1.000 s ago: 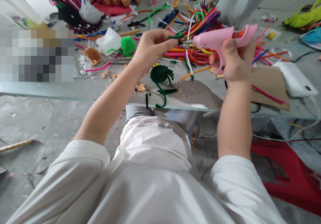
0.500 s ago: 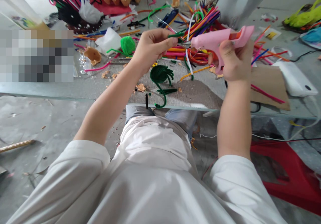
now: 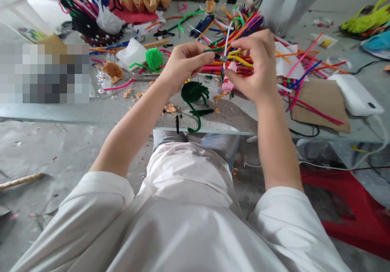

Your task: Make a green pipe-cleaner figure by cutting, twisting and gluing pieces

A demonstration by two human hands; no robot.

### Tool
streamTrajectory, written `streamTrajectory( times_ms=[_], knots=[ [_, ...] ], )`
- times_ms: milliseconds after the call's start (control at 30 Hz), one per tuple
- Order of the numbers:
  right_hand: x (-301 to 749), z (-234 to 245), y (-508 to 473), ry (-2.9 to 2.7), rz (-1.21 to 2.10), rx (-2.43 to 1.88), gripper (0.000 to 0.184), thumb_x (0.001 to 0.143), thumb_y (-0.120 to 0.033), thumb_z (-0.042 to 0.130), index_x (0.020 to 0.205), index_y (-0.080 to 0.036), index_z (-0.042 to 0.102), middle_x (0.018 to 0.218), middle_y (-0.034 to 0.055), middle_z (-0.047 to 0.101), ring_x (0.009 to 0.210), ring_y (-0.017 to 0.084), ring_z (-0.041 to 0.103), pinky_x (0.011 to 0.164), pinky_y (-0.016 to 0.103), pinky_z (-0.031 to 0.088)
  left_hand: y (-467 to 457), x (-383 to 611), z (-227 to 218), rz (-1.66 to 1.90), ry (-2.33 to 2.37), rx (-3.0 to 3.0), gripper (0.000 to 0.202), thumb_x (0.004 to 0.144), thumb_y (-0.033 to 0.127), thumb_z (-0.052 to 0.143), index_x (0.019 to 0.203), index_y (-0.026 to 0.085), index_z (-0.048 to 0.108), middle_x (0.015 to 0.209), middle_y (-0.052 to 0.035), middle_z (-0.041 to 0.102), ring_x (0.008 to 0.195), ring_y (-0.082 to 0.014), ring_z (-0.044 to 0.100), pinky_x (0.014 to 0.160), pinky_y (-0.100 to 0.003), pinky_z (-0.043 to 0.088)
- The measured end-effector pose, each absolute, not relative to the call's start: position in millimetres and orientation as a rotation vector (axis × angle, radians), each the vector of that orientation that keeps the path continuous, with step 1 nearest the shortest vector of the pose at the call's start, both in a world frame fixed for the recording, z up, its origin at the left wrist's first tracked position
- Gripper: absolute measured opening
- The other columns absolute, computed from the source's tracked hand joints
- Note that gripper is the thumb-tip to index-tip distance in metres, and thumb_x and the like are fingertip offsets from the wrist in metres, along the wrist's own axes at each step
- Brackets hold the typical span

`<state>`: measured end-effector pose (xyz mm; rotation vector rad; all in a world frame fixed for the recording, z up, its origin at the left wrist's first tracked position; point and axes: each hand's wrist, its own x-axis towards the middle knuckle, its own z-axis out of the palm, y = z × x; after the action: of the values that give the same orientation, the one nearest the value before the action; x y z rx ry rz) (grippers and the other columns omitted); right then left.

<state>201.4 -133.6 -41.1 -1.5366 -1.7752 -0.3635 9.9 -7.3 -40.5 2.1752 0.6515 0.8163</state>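
My left hand (image 3: 185,62) pinches a short dark green pipe cleaner (image 3: 211,50) between thumb and fingertips, above the cluttered table. My right hand (image 3: 258,62) is open, thumb and fingers apart, around yellow-handled pliers (image 3: 242,59) whose metal head points left. I cannot tell whether its fingers touch them. Just under the right thumb lies a pink glue gun (image 3: 229,78), mostly hidden by that hand. Below the left hand sits a dark green pipe-cleaner coil (image 3: 193,92) with a curled tail and a fringe of short loops.
Behind the hands lies a bundle of coloured pipe cleaners (image 3: 251,24). A bright green ball (image 3: 154,58) and a torn egg-carton piece (image 3: 112,72) are at left. Brown cardboard (image 3: 321,105) and a white corded box (image 3: 356,95) are at right. A red stool (image 3: 350,211) stands below.
My right hand has let go of the pink glue gun, which now lies on the table, and has moved left to the yellow-handled pliers. The left hand keeps its green pipe cleaner.
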Motion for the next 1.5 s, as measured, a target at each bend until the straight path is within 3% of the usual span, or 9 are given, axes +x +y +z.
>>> streamTrajectory(
  times_ms=[267,433,600,767,1000,1167,1367,1433,1500],
  knots=[
    [186,-41,-129,-1.801,-0.506,-1.531,0.031,0.098,-0.054,0.050,0.113,-0.032,0.066,0.113,0.0087,0.065,0.114,0.033,0.059,0.105,0.055,0.038,-15,10,-38,0.717,0.644,2.186,0.056,0.090,0.067,0.048,0.111,0.021,0.073,0.087,-0.0053,0.071,0.074,-0.0138,0.062,0.063,-0.034,0.047],
    [189,-43,-128,-1.791,-0.518,-1.522,0.034,0.097,-0.057,0.051,0.110,-0.030,0.067,0.109,0.0097,0.065,0.113,0.034,0.059,0.102,0.054,0.039,-16,10,-36,0.739,0.579,2.116,0.043,0.087,0.059,0.057,0.103,0.023,0.075,0.079,-0.0033,0.068,0.064,-0.0111,0.053,0.061,-0.035,0.045],
    [189,-44,-128,-1.799,-0.564,-1.491,0.031,0.098,-0.054,0.050,0.106,-0.030,0.068,0.107,0.0090,0.066,0.109,0.033,0.060,0.102,0.055,0.039,-18,8,-35,0.703,0.584,2.158,0.052,0.092,0.061,0.050,0.110,0.017,0.074,0.080,-0.0033,0.065,0.069,-0.0097,0.055,0.065,-0.033,0.043],
    [188,-44,-129,-1.792,-0.571,-1.496,0.029,0.099,-0.052,0.048,0.103,-0.030,0.067,0.105,0.0086,0.067,0.108,0.032,0.059,0.102,0.054,0.039,-19,8,-34,0.743,0.538,2.036,0.039,0.087,0.053,0.060,0.096,0.019,0.076,0.070,-0.0001,0.060,0.062,-0.0073,0.046,0.063,-0.031,0.040],
    [187,-44,-129,-1.785,-0.585,-1.471,0.027,0.100,-0.050,0.049,0.097,-0.031,0.067,0.101,0.0072,0.069,0.105,0.030,0.060,0.100,0.052,0.039,-19,9,-35,0.727,0.563,2.063,0.032,0.090,0.050,0.059,0.095,0.022,0.075,0.077,-0.0013,0.066,0.065,-0.0095,0.051,0.062,-0.033,0.042],
    [184,-40,-130,-1.771,-0.572,-1.481,0.025,0.100,-0.049,0.049,0.094,-0.032,0.067,0.100,0.0067,0.071,0.104,0.029,0.061,0.098,0.052,0.040,-21,10,-30,0.647,0.702,2.181,0.043,0.096,0.056,0.050,0.113,0.023,0.072,0.097,-0.0026,0.071,0.084,-0.0132,0.066,0.068,-0.029,0.048],
    [166,-46,-180,-1.657,-0.478,-1.637,0.023,0.099,-0.048,0.053,0.093,-0.032,0.070,0.099,0.0062,0.073,0.104,0.030,0.061,0.095,0.050,0.042,-55,-8,-11,0.750,0.435,2.362,0.020,0.093,0.042,0.062,0.099,0.028,0.073,0.098,0.0010,0.075,0.092,-0.0163,0.067,0.083,-0.035,0.054],
    [160,-59,-205,-1.650,-0.377,-1.716,0.020,0.097,-0.045,0.057,0.093,-0.031,0.070,0.096,0.0058,0.074,0.101,0.030,0.062,0.093,0.050,0.043,-73,-16,-13,0.819,0.344,2.569,0.019,0.091,0.039,0.067,0.103,0.027,0.074,0.107,-0.0022,0.075,0.102,-0.0198,0.066,0.096,-0.040,0.050],
    [155,-75,-225,-1.662,-0.280,-1.763,0.012,0.094,-0.038,0.063,0.091,-0.030,0.071,0.094,0.0039,0.074,0.100,0.029,0.062,0.091,0.048,0.043,-90,-21,-20,0.843,0.287,2.720,0.020,0.091,0.037,0.068,0.103,0.024,0.076,0.110,-0.0051,0.075,0.104,-0.0232,0.065,0.100,-0.043,0.047]
  ],
)
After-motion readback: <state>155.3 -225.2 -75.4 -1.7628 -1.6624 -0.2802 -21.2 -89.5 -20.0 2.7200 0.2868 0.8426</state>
